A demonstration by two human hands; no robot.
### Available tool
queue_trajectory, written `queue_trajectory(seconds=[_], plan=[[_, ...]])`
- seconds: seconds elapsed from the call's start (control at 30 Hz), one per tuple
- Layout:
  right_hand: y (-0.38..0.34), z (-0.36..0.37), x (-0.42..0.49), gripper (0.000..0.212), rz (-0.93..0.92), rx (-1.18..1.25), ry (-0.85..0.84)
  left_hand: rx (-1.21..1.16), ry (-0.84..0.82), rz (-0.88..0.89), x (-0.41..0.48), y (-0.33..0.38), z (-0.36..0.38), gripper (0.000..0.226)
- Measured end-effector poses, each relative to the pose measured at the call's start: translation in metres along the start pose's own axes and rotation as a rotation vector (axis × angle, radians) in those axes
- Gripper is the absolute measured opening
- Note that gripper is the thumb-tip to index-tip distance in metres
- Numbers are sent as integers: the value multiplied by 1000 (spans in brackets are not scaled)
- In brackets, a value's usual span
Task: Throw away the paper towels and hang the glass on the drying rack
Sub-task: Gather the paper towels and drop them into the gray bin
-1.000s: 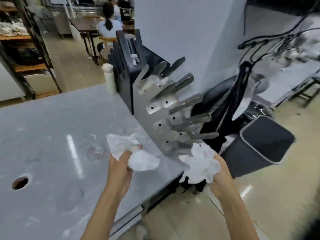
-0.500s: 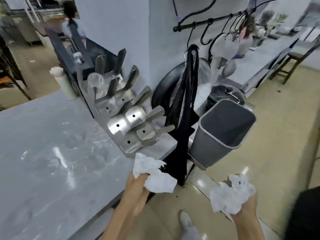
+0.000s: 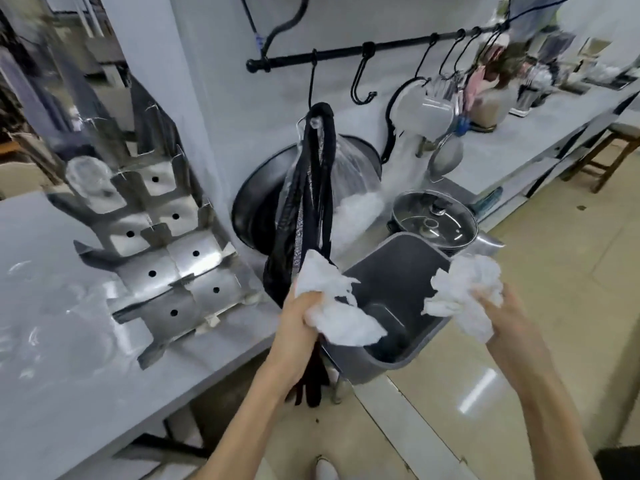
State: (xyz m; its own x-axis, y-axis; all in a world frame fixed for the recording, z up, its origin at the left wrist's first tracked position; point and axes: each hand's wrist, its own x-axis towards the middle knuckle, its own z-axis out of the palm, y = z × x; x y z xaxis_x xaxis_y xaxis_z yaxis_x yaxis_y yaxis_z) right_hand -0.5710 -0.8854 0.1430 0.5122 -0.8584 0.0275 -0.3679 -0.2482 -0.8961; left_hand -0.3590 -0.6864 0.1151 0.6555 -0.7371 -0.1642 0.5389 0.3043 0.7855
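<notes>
The grey bin [image 3: 398, 271] is seen tilted at the end of the counter [image 3: 86, 375], its open mouth turned up toward the camera and its rim free on the near and right sides. Open floor [image 3: 554, 341] lies to the right of it and below it. A black strap or cloth [image 3: 311, 209] hangs from a hook on the wall rail [image 3: 346, 53] just left of the bin's mouth, and a lidded pot [image 3: 434, 223] stands close behind the far rim.

The left hand [image 3: 298, 327] is held at the bin's left rim, arm reaching up from below, fingers wrapped shut around a crumpled paper towel [image 3: 336, 306]; the loose end of that towel is seen hanging over the bin's opening. The right hand [image 3: 509, 317] is raised just right of the bin's right rim, over the floor, palm turned inward, its grip closed on a second crumpled towel [image 3: 467, 289] whose left edge is about level with the rim.

The metal drying rack [image 3: 166, 265] stands on the counter to the left, near the counter's edge, well apart from both hands. A clear glass [image 3: 90, 178] is seen on an upper peg of the rack, though blur leaves its exact seating unclear. The counter surface in front of the rack is left bare and shiny.
</notes>
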Motion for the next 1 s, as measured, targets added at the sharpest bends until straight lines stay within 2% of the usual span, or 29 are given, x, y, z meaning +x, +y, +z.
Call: queue_trajectory(seconds=[0.03,0.1,0.17,0.2,0.27,0.37,0.53,0.6,0.67,0.77,0.8,0.9,1.0], plan=[[4,8,17,40,34,18,-37,73,-61,-1,12,-5,11,41],[12,29,57,36,53,-69,-129,413,-52,-86,42,-15,39,56],[24,54,89,35,18,-258,-256,807,19,-181,68,-32,58,48],[28,65,97,33,-35,-352,-330,998,-8,-203,77,-43,62,44],[37,82,112,42,-49,-489,-489,1263,-134,-192,93,-67,68,41],[51,95,126,56,31,-721,-649,1481,-189,-217,112,-94,67,37],[65,101,141,71,116,-712,-715,1671,-172,-293,126,-112,61,43],[70,98,144,74,141,-737,-743,1675,-190,-317,128,-115,58,42],[73,97,146,63,167,-757,-787,1641,-204,-336,128,-116,55,39],[70,97,148,22,107,-768,-822,1613,-198,-354,130,-117,53,35],[68,96,149,15,91,-781,-831,1605,-193,-353,131,-117,53,34],[67,98,147,10,99,-812,-840,1605,-182,-373,133,-121,55,37],[66,99,144,28,82,-829,-858,1642,-228,-432,135,-122,55,46]])
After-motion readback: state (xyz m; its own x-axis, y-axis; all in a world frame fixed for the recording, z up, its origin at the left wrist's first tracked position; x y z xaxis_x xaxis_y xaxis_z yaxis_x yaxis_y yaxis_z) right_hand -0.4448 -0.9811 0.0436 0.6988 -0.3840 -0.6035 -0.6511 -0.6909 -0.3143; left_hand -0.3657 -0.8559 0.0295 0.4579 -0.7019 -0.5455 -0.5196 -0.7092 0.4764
